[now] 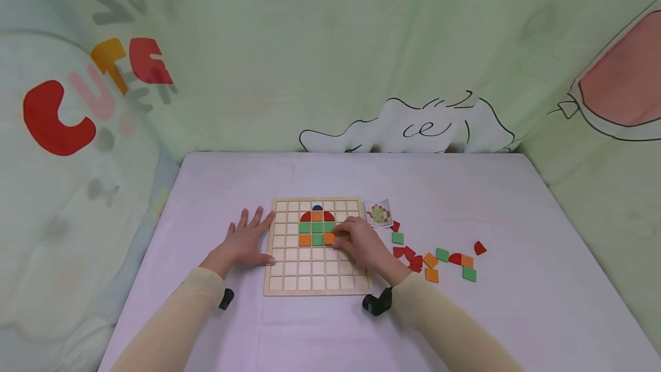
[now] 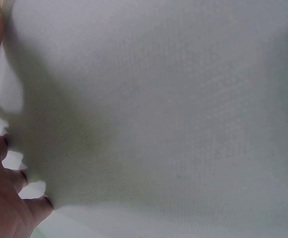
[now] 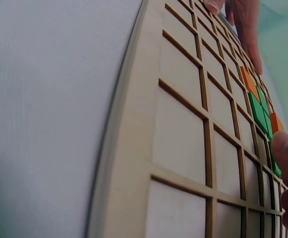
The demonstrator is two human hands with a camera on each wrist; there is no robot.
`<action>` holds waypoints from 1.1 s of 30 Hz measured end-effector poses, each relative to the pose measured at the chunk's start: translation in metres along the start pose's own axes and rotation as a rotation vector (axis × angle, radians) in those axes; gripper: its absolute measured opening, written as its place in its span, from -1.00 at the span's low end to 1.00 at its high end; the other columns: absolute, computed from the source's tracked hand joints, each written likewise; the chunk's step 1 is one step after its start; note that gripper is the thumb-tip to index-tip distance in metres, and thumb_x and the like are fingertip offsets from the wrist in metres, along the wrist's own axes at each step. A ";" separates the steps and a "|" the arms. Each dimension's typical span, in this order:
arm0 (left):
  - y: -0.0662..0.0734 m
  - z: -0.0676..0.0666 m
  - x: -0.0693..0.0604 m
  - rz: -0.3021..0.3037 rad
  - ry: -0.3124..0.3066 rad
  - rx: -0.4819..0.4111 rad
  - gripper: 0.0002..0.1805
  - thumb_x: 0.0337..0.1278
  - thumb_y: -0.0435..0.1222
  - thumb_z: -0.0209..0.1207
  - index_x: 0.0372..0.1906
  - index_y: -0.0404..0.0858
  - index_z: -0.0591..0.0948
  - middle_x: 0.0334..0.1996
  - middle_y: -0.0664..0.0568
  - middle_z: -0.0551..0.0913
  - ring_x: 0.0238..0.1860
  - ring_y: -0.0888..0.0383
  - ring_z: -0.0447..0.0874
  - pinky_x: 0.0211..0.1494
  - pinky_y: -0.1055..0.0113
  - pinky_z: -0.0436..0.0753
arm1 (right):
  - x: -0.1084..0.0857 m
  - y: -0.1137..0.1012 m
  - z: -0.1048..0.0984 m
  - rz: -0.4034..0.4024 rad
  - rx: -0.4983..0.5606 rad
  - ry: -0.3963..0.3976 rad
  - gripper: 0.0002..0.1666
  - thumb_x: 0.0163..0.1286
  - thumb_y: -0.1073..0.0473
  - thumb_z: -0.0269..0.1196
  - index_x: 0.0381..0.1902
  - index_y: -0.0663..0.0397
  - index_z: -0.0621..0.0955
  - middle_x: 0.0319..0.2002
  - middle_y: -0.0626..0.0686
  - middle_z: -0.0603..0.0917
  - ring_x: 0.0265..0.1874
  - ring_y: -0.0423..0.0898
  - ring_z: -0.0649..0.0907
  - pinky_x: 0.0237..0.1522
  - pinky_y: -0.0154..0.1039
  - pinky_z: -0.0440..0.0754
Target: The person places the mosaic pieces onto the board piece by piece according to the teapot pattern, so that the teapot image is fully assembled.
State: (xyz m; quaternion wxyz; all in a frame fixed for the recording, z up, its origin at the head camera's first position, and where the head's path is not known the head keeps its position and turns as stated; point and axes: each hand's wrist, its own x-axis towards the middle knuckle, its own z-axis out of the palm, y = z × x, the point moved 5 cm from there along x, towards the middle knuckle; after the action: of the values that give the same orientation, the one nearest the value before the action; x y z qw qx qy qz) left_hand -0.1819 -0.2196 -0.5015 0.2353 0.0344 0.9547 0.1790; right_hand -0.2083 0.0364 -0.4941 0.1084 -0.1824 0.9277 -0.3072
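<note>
A wooden grid board (image 1: 291, 293) lies on the table. My left hand (image 1: 241, 247) is spread at its left side, thumb and index fingertips at the frame. My right hand (image 1: 361, 243) pinches an orange square (image 1: 329, 239) at the right end of the lowest tiled row; the right wrist view shows the thumb (image 3: 287, 153) beside this orange square (image 3: 275, 123). Left of it sit a green square (image 1: 317, 240) and another orange square (image 1: 305, 240). Three green squares (image 1: 317, 227) fill the row above, under an orange square (image 1: 317, 216) between two red curved pieces (image 1: 306, 217), topped by a blue piece (image 1: 317, 208).
A small pattern card (image 1: 378, 213) lies by the board's upper right corner. Loose red, green and orange pieces are scattered to the right, among them a green square (image 1: 469, 274), an orange square (image 1: 431, 275) and a red piece (image 1: 479, 247). A printed curtain stands behind the table.
</note>
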 end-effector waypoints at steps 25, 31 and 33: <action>0.000 0.000 0.000 -0.017 -0.008 -0.012 0.27 -0.03 0.02 0.52 0.67 -0.13 -0.03 0.67 -0.23 -0.23 0.64 -0.38 -0.45 0.58 -0.43 -0.21 | 0.001 -0.001 0.003 0.007 -0.069 0.010 -0.67 0.28 0.16 0.47 -0.01 0.12 0.77 -0.11 0.03 0.73 -0.06 -0.05 0.60 0.08 -0.17 0.70; 0.001 0.001 0.000 -0.015 -0.006 -0.006 0.27 -0.04 0.03 0.52 0.67 -0.13 -0.03 0.67 -0.23 -0.22 0.64 -0.39 -0.43 0.57 -0.44 -0.20 | 0.001 -0.001 0.003 0.008 -0.065 0.004 -0.66 0.27 0.16 0.48 -0.01 0.12 0.78 -0.10 0.04 0.73 -0.05 -0.05 0.59 0.06 -0.18 0.70; 0.001 0.001 0.000 -0.016 -0.006 -0.005 0.27 -0.04 0.03 0.52 0.67 -0.13 -0.03 0.67 -0.23 -0.22 0.64 -0.39 -0.44 0.57 -0.44 -0.19 | 0.000 -0.001 0.003 0.008 -0.064 0.004 -0.67 0.28 0.16 0.48 -0.01 0.12 0.78 -0.11 0.04 0.73 -0.05 -0.05 0.59 0.06 -0.18 0.70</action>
State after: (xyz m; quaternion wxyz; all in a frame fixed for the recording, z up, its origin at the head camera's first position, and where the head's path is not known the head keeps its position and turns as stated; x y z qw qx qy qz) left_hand -0.1817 -0.2188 -0.5021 0.2398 0.0268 0.9537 0.1793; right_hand -0.2074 0.0337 -0.4962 0.1018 -0.1815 0.9380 -0.2772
